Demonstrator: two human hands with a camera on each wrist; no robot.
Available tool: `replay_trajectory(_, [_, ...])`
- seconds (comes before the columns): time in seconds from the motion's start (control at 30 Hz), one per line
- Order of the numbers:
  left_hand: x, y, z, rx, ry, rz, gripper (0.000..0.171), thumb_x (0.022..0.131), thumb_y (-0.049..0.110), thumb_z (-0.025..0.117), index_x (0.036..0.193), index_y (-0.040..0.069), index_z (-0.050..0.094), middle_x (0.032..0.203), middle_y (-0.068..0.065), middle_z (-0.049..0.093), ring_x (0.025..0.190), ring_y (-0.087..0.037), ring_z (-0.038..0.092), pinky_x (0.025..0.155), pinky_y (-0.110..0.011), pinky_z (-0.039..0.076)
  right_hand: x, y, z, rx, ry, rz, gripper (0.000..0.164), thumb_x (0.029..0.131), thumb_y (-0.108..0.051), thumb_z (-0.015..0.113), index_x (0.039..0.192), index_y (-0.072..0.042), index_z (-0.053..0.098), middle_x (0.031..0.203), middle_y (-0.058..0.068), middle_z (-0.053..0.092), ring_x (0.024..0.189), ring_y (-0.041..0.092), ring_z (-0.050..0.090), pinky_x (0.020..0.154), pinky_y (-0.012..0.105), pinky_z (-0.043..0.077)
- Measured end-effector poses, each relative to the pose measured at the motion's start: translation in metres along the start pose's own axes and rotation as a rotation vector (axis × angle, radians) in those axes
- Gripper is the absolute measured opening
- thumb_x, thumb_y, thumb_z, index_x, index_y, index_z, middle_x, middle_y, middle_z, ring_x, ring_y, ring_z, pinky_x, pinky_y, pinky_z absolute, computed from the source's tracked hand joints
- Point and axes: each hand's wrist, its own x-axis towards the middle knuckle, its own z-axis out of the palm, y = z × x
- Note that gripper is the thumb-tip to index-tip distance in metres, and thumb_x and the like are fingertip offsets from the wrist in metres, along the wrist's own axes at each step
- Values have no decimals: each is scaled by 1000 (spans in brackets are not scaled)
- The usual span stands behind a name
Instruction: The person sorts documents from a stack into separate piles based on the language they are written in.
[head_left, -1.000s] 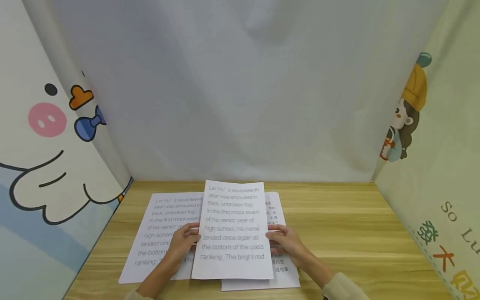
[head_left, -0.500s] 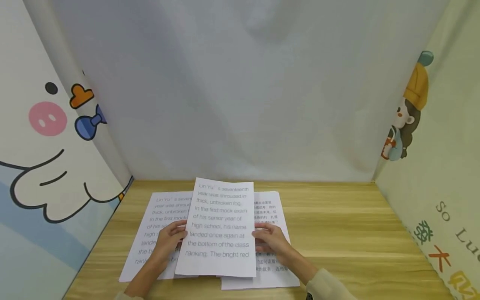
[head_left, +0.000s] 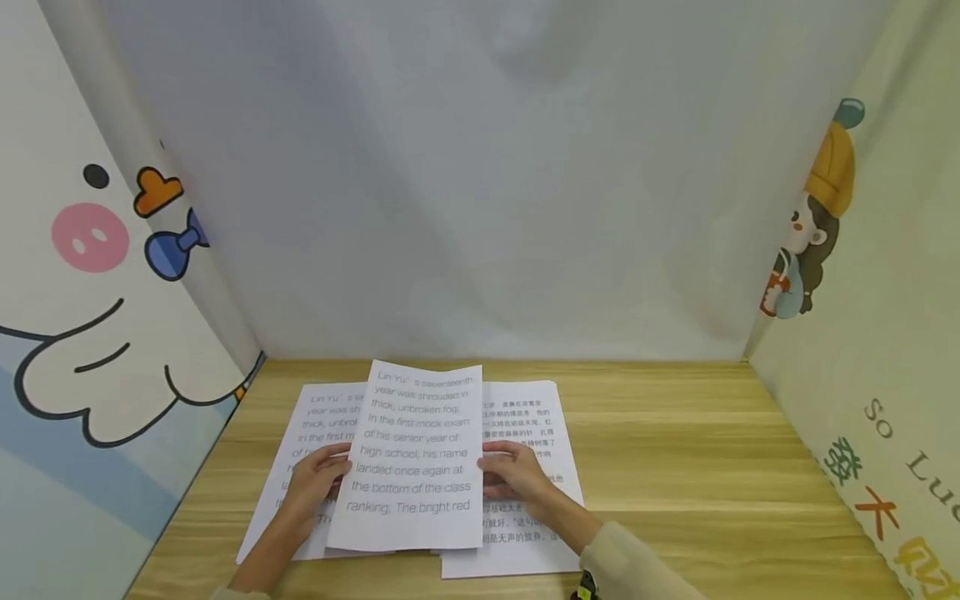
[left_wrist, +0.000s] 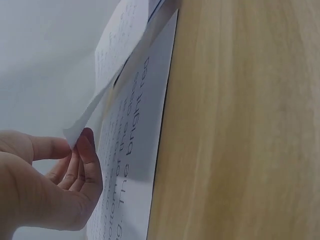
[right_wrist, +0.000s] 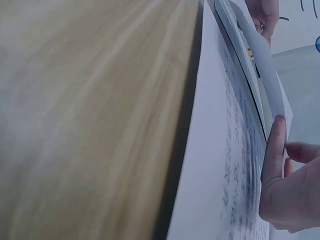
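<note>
Both hands hold up a white sheet of paper printed with large English text. My left hand pinches its left edge between thumb and fingers, as the left wrist view also shows with the hand close up. On the opposite edge my right hand pinches the paper; in the right wrist view that hand has a finger under the sheet. Beneath, on the left, lies a stack of English-text paper, partly covered. Under the right hand lies a stack of paper with Chinese text.
The wooden table extends to the right of the papers. A pale grey curtain stands behind it. Cartoon-printed panels flank it: a white character on the left and a girl in a yellow hat on the right.
Both hands have moved left with the held sheet, from between the two stacks to over the left one. More of the Chinese-text stack shows now.
</note>
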Motion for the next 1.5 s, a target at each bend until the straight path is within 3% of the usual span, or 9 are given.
replay_trajectory(0.37, [7, -4, -24, 5, 51, -6, 48, 104, 18, 54, 149, 2, 47, 120, -7, 69, 89, -7, 62, 73, -21, 52, 14, -3, 27, 6, -19, -8, 49, 95, -15, 68, 139, 1, 54, 110, 13, 76, 86, 16, 75, 79, 33, 64])
replay_trajectory(0.87, [8, -10, -54, 27, 130, -81, 52, 104, 24, 52, 152, 8, 45, 148, -22, 51, 99, -11, 58, 74, -19, 49, 21, -7, 62, 38, -29, -20, 46, 94, -11, 67, 137, 2, 55, 111, 14, 75, 85, 15, 75, 80, 34, 64])
replay_trajectory(1.27, [9, -8, -71, -45, 159, -152, 53, 105, 26, 51, 155, 14, 42, 151, -13, 45, 107, -15, 54, 75, -21, 51, 26, -11, 83, 38, -54, -27, 39, 94, -5, 65, 132, 3, 57, 110, 17, 74, 83, 15, 73, 80, 36, 64])
replay_trajectory(1.37, [9, -10, -75, -47, 181, -156, 53, 104, 26, 52, 155, 15, 43, 147, -9, 49, 104, -12, 55, 75, -21, 50, 26, -11, 86, 51, -55, -31, 39, 94, -5, 65, 131, 3, 57, 110, 17, 74, 85, 17, 74, 82, 37, 64])
replay_trajectory(1.5, [7, -10, -80, -91, 180, -146, 54, 102, 25, 57, 153, 15, 45, 121, 7, 63, 94, -7, 58, 75, -23, 52, 28, -11, 90, 59, -61, -36, 39, 93, -4, 66, 130, 2, 58, 110, 16, 75, 88, 21, 76, 82, 37, 64])
